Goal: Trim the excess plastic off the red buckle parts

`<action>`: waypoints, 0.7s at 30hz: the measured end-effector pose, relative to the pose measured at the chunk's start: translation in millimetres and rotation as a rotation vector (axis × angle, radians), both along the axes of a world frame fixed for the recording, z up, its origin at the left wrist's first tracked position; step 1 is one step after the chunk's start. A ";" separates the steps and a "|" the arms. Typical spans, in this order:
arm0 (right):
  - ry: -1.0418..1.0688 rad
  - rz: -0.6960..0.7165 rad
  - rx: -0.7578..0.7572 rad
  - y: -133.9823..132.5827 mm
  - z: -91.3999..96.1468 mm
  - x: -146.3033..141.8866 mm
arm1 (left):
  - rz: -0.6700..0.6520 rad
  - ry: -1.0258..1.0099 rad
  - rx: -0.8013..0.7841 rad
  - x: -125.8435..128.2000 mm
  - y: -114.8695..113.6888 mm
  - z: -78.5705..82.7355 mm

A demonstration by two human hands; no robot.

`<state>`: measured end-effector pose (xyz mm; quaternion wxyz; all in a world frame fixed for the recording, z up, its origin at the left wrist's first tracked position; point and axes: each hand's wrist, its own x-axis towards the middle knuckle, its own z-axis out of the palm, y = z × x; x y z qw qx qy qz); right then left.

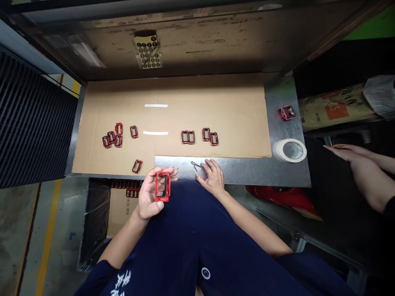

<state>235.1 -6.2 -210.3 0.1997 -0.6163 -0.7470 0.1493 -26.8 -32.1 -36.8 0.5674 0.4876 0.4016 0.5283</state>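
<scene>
My left hand (150,194) holds a red-and-black rectangular frame (162,186) upright between thumb and fingers, palm towards me. My right hand (212,176) lies open on the bare metal tabletop (262,170), with its fingertips close to small steel nippers (196,165). Several similar red frames lie on a cardboard sheet (210,98): a cluster (112,135) at the left, a pair (188,137) and another pair (210,136) in the middle, and single ones (133,131) (137,166). Another red frame (288,112) sits on the metal at the right.
A roll of masking tape (290,150) stands at the right table edge. A co-worker's forearm and hand (348,155) reach in from the right. Below the table's near edge, an open cardboard box (120,209) holds rows of frames. A perforated card (148,51) lies beyond the cardboard.
</scene>
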 end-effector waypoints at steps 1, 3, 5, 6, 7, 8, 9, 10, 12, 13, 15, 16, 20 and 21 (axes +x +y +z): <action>-0.002 -0.001 0.003 0.0 0.3 -0.4 | -0.004 0.008 0.008 -1.9 0.2 -2.8; -0.006 0.003 0.011 0.1 0.8 -0.8 | 0.000 0.062 0.011 -12.0 3.6 -11.4; -0.011 0.011 0.022 0.7 0.9 0.1 | 0.076 0.215 -0.047 -33.3 13.5 -22.8; -0.012 0.018 0.030 1.3 0.6 1.0 | 0.169 0.361 -0.135 -48.1 21.2 -28.8; -0.010 0.028 0.043 2.0 0.1 2.2 | 0.298 0.584 -0.270 -65.0 30.5 -34.6; -0.005 0.039 0.057 2.8 -0.6 3.6 | 0.362 0.702 -0.363 -83.0 40.9 -39.9; 0.002 0.050 0.072 3.7 -1.4 5.0 | 0.413 0.793 -0.432 -101.1 51.7 -44.7; 0.011 0.059 0.084 4.5 -2.3 6.4 | 0.451 0.898 -0.511 -118.0 62.2 -48.9; 0.029 0.071 0.101 5.8 -4.2 8.7 | 0.492 1.106 -0.687 -144.5 80.4 -56.3; 0.035 0.073 0.106 6.2 -5.0 9.6 | 0.486 1.191 -0.766 -153.0 87.3 -59.8; 0.046 0.077 0.111 6.6 -6.4 10.9 | 0.438 1.326 -0.892 -159.9 96.2 -66.1; 0.051 0.079 0.112 6.8 -6.9 11.4 | 0.406 1.379 -0.936 -159.3 98.2 -68.5; 0.068 0.081 0.110 7.7 -8.6 13.6 | 0.292 1.545 -0.989 -144.8 93.2 -69.0; 0.071 0.082 0.109 8.0 -9.0 14.2 | 0.272 1.580 -0.967 -140.4 89.6 -67.0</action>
